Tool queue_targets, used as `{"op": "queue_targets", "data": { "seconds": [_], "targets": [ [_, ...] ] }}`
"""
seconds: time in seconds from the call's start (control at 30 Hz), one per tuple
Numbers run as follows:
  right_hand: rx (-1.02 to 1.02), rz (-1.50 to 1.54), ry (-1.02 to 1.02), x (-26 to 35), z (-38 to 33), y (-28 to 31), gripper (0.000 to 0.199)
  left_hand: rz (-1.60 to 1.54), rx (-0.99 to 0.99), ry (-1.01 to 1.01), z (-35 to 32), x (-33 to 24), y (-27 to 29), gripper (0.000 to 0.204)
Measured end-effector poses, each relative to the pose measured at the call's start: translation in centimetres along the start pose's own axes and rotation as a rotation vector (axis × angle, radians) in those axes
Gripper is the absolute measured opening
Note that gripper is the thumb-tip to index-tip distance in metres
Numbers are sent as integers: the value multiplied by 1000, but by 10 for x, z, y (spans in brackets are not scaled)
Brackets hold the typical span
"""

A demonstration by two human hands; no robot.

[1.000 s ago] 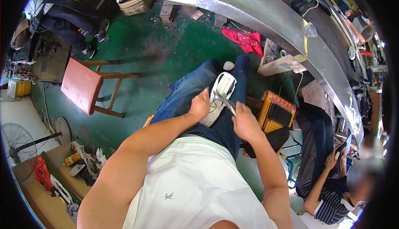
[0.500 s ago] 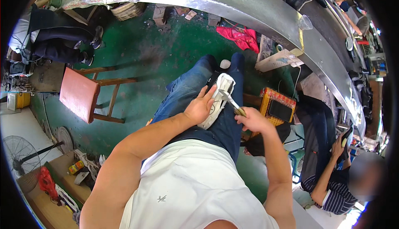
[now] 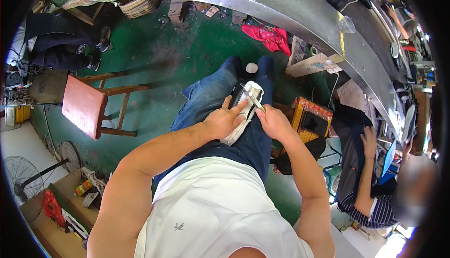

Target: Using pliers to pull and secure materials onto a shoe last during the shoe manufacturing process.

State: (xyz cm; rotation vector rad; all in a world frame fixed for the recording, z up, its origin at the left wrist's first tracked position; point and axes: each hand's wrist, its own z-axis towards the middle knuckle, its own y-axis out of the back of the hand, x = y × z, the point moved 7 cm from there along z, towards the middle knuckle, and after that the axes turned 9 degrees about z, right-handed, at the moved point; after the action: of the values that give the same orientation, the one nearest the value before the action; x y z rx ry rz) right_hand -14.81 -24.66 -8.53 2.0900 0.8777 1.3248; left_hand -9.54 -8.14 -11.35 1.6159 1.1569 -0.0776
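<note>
A white shoe [image 3: 241, 130] with dark markings lies lengthwise on my lap, its far end pointing between my knees. My left hand [image 3: 226, 120] holds it from the left, with the fingers reaching over its side. Closed in my right hand [image 3: 275, 123] is a slim metal hand tool [image 3: 252, 97], which slants across the far part of the shoe. The palm hides most of its handle, and its exact kind is hard to make out. A dark strip runs along the left side of the shoe, close to my left fingertips.
A pink-topped wooden stool [image 3: 83, 107] stands left. A long metal bench [image 3: 262, 5] curves across the back and right. Beside my right knee, a dark phone [image 3: 315, 123] lies on an orange-and-yellow seat. A co-worker in a striped shirt [image 3: 382, 211] sits right. A fan [image 3: 23, 183] stands lower left.
My right hand has moved up and left, nearer the shoe, and the tool now lies flatter across it. My left hand has shifted slightly. The co-worker's hand on the right has moved up.
</note>
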Motion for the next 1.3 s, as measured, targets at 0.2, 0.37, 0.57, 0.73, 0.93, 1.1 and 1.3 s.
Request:
{"op": "queue_targets", "data": {
  "seconds": [0.2, 0.37, 0.57, 0.73, 0.93, 1.1, 1.3],
  "targets": [
    [7, 37, -42, -13, -22, -13, 43, 73, 167, -26, -14, -14, -6, 67],
    [-73, 424, 88, 10, -48, -16, 45, -486, -157, 285, -34, 21, -25, 67],
    [136, 512, -111, 11, -63, -27, 43, -522, -175, 204, -28, 31, -30, 72],
    [54, 329, -71, -1, -66, -39, 46, -448, -96, 118, -36, 21, -26, 96],
    [-177, 802, -175, -50, -100, -51, 48, -273, -43, 37, -32, 3, 15, 99],
    [-331, 1240, -326, -78, -132, -81, 51, -552, -350, -122, -26, -7, 112, 72],
    [-371, 1228, -345, -76, -138, -77, 43, -747, -317, -231, 16, -71, 144, 56]
  ]
}}
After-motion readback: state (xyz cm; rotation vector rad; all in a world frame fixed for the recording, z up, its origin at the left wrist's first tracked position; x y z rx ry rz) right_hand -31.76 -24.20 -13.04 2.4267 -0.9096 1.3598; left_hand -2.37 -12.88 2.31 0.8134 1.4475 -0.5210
